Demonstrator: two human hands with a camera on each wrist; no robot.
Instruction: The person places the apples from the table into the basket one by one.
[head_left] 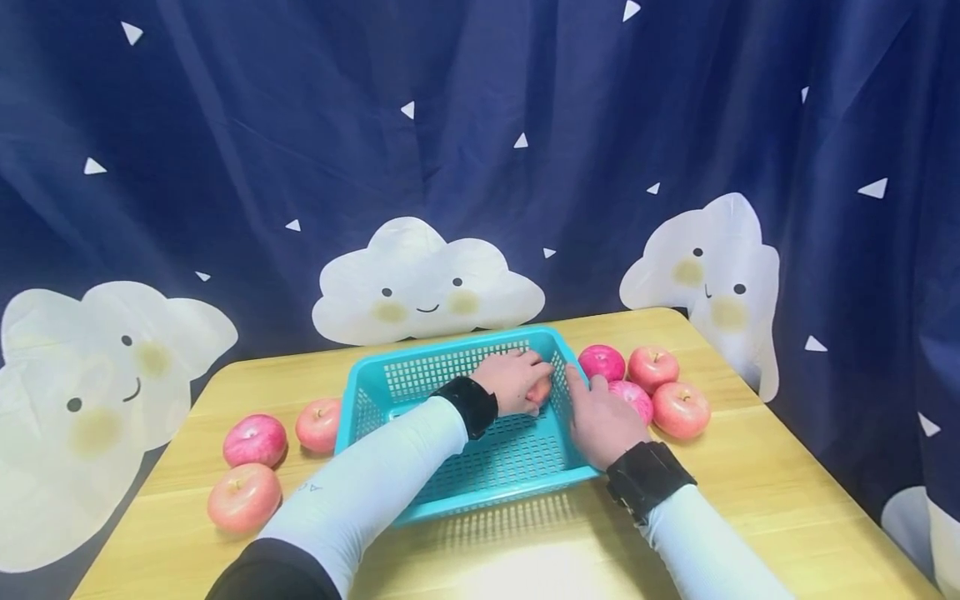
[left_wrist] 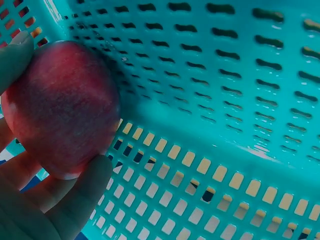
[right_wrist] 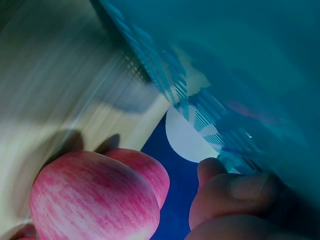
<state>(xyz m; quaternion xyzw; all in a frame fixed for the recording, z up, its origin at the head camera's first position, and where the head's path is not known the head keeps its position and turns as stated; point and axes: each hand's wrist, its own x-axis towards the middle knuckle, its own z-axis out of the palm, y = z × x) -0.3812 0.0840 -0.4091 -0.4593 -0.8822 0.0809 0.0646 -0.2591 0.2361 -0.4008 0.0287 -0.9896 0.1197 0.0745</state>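
Inside the far right corner of a turquoise perforated basket (head_left: pixel 495 493), my left hand (head_left: pixel 504 382) holds a red apple (left_wrist: pixel 65 105). Its thumb and fingers curve around the fruit, which the hand partly covers in the head view. My right hand (head_left: pixel 606 427) grips the basket's right rim; in the right wrist view its fingers (right_wrist: pixel 240 192) bend against the outside of the wall. Just beyond that hand, outside the basket, lies a pink streaked apple (right_wrist: pixel 95 200) close to other apples.
Right of the basket sit a dark pink apple (head_left: pixel 602 362) and paler apples (head_left: pixel 681 410). Left of it are a red apple (head_left: pixel 255 440) and two lighter apples (head_left: pixel 244 498). The wooden table (head_left: pixel 750 483) backs onto a dark blue curtain (head_left: pixel 465 167) with clouds.
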